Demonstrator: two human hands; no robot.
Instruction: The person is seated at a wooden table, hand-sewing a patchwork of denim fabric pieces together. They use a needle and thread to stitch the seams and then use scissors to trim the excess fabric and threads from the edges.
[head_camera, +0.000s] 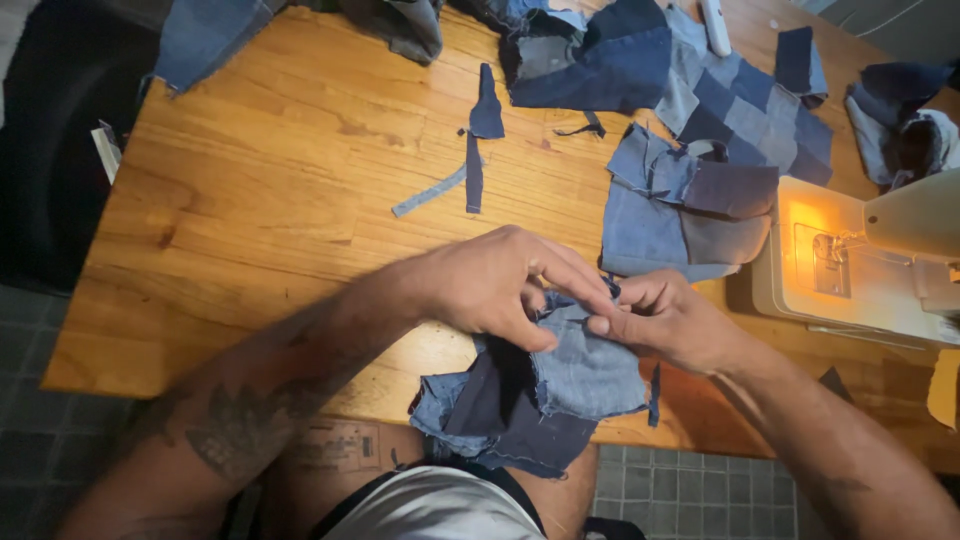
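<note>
Both hands, left hand and right hand, pinch the denim patchwork with clenched fingers

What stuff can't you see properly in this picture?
- Head view: the top of the denim patchwork piece is covered by the left hand and the right hand.
- Whether a pin or needle sits between the fingers: too small to tell.
- The sewing machine is cut off by the right edge, and its lamp glare washes out the needle area.
- The table is partly hidden under the fabric pile.
</note>
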